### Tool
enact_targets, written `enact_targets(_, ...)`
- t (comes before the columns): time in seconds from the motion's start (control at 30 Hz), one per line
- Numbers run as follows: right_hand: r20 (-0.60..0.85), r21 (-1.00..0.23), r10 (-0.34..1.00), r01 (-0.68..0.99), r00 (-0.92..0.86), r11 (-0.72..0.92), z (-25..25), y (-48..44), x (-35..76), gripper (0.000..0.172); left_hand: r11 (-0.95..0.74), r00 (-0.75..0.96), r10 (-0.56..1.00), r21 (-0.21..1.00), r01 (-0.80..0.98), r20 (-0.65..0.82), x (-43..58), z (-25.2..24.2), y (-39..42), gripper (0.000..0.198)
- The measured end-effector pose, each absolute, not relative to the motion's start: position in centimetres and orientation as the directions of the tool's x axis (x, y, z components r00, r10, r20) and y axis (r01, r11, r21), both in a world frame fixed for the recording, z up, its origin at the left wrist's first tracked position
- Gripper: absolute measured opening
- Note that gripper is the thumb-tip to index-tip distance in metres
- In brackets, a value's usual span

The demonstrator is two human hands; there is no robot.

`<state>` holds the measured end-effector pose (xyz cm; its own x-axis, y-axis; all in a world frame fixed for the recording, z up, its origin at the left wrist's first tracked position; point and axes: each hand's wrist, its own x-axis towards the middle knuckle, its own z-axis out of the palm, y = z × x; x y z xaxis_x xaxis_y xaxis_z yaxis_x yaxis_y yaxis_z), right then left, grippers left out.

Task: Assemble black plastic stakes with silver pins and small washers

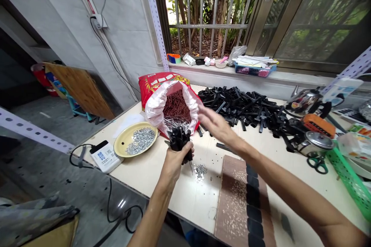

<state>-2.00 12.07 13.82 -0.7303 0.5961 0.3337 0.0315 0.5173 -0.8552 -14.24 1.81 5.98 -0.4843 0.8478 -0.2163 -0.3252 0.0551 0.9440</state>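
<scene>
My left hand is closed round a bundle of black plastic pieces with nails, held upright above the table. My right hand reaches forward, fingers stretched out, holding nothing, beside the mouth of a red and white sack full of brown nails. A small heap of silver washers lies on the table just right of my left hand. A yellow plate with more washers sits to the left of the sack.
A large pile of black plastic pieces covers the table's far side. A kettle, a metal lid, scissors and a green basket stand at the right. A brown board lies near me. A white device sits at the left edge.
</scene>
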Motion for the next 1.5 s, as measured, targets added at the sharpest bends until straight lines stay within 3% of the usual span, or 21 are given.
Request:
enact_targets(0.1, 0.058, -0.998, 0.714, -0.051, -0.698, 0.03, 9.8, 9.6, -3.9, 0.05, -0.137, -0.634, 0.773, 0.969, -0.205, -0.024, -13.4, 6.1, 3.4, 0.045)
enact_targets(0.2, 0.062, -0.945, 0.844, -0.304, -0.533, -0.122, 7.1, 7.9, -6.8, 0.05, -0.186, -0.693, 0.703, 0.982, 0.042, 0.163, -12.6, 6.3, 5.1, 0.054)
enact_targets(0.33, 0.203, -0.902, 0.934, -0.428, -0.293, 0.062, 6.5, 7.6, -8.6, 0.052, -0.212, -0.718, 0.613, 0.944, 0.252, 0.329, -12.7, 7.4, 6.3, 0.067)
enact_targets(0.43, 0.408, -0.892, 0.865, -0.332, -0.293, 0.308, 6.8, 8.1, -8.3, 0.056, -0.237, -0.687, 0.659, 0.952, 0.195, 0.305, -13.5, 8.7, 6.5, 0.061)
enact_targets(0.5, 0.464, -0.882, 0.835, -0.241, -0.295, 0.405, 6.8, 8.7, -8.0, 0.058, -0.239, -0.616, 0.747, 0.966, 0.102, 0.25, -14.2, 9.2, 6.5, 0.056)
enact_targets(0.73, 0.48, -0.871, 0.838, -0.03, -0.261, 0.49, 6.1, 11.6, -7.4, 0.052, -0.125, -0.496, 0.865, 0.991, -0.054, 0.082, -15.4, 8.1, 7.4, 0.049)
enact_targets(0.93, 0.29, -0.943, 0.914, 0.076, -0.284, 0.323, 5.5, 12.3, -6.6, 0.031, -0.142, -0.479, 0.877, 0.969, -0.203, 0.028, -14.8, 7.7, 8.1, 0.047)
enact_targets(1.1, 0.457, -0.834, 0.802, 0.127, -0.386, 0.537, 5.6, 12.2, -5.8, 0.057, -0.083, -0.422, 0.906, 0.982, -0.171, 0.003, -14.8, 7.3, 8.0, 0.043)
enact_targets(1.17, 0.479, -0.75, 0.722, 0.196, -0.498, 0.632, 5.9, 12.2, -5.4, 0.071, -0.118, -0.447, 0.894, 0.937, -0.329, -0.044, -14.8, 7.2, 8.3, 0.043)
enact_targets(1.27, 0.401, -0.619, 0.544, 0.219, -0.737, 0.754, 6.5, 12.9, -3.7, 0.089, -0.227, -0.552, 0.821, 0.801, -0.554, -0.149, -14.9, 7.3, 9.0, 0.036)
enact_targets(1.3, 0.372, -0.591, 0.488, 0.203, -0.79, 0.781, 6.5, 13.4, -2.8, 0.087, -0.233, -0.574, 0.796, 0.778, -0.583, -0.191, -15.0, 7.3, 9.3, 0.031)
enact_targets(1.37, 0.316, -0.54, 0.475, 0.256, -0.821, 0.802, 6.2, 14.4, -0.3, 0.062, -0.188, -0.595, 0.763, 0.795, -0.576, -0.251, -15.2, 7.2, 9.4, 0.026)
enact_targets(1.43, 0.204, -0.443, 0.601, 0.475, -0.772, 0.76, 5.2, 15.4, 2.5, 0.035, -0.117, -0.593, 0.772, 0.865, -0.488, -0.23, -15.2, 6.8, 9.3, 0.027)
enact_targets(1.5, 0.069, -0.293, 0.723, 0.678, -0.688, 0.674, 3.6, 16.2, 5.0, 0.022, -0.046, -0.555, 0.819, 0.947, -0.317, -0.146, -15.0, 6.4, 9.2, 0.027)
